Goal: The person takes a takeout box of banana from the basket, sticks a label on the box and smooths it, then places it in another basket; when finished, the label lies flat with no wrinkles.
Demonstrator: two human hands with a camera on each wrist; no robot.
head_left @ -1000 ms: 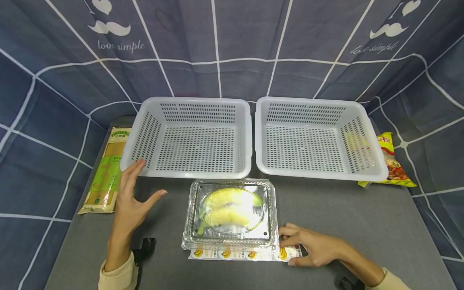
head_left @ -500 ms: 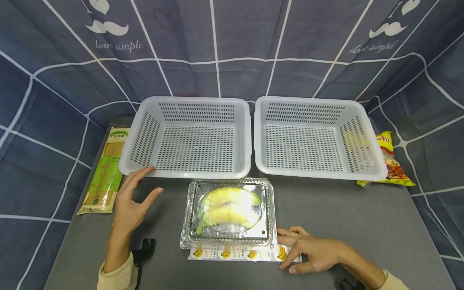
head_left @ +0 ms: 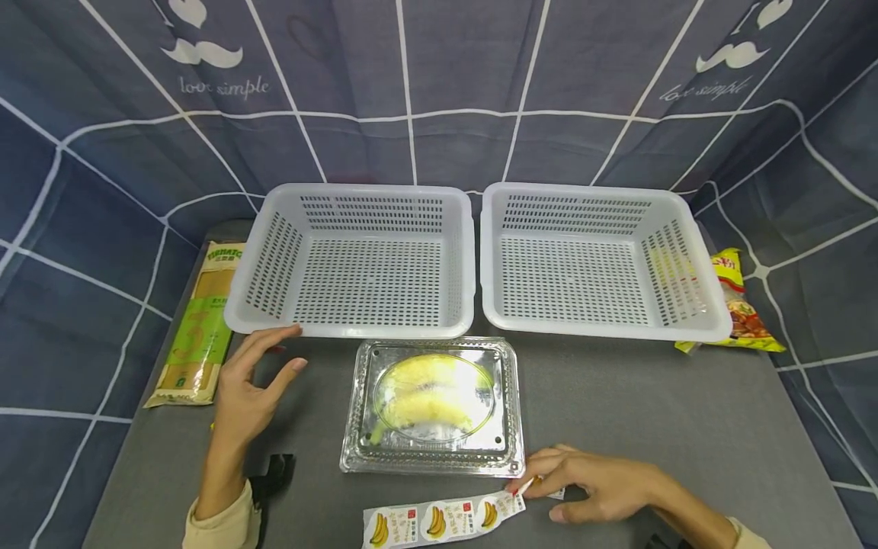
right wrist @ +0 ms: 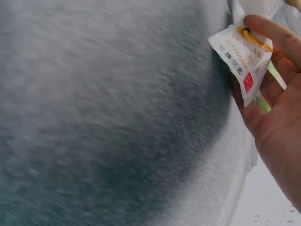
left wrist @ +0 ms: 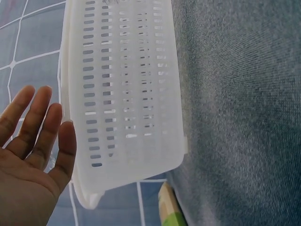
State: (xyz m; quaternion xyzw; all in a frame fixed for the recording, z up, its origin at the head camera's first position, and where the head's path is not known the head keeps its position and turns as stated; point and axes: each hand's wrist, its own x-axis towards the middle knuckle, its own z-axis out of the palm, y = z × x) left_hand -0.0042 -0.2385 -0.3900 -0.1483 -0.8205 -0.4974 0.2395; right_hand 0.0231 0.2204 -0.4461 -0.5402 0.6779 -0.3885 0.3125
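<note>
"Looking at the right hand (head_left: 590, 482), what does it have?"

"It pinches the right end of a white label strip (head_left: 439, 522) printed with bananas; the end bends among the fingers, partly hidden by them."

"And where does the rest of that strip lie?"

"Across the counter (head_left: 631, 396), out to the left of the right hand, on the near side of the clear box (head_left: 439, 463) with bananas (head_left: 425, 408) inside. Its far left end is well apart from the left hand (head_left: 250, 404)."

"Is the left hand holding anything?"

"No, its fingers and thumb are spread apart, up by the near left corner of the left basket (head_left: 377, 332). I cannot tell whether a fingertip touches the rim."

"What else is around?"

"A right basket (head_left: 604, 332) stands just beside the left one. A green and yellow bag (head_left: 199, 324) lies just left of the left hand, and a yellow packet (head_left: 748, 316) sits by the right basket's outer side."
</note>
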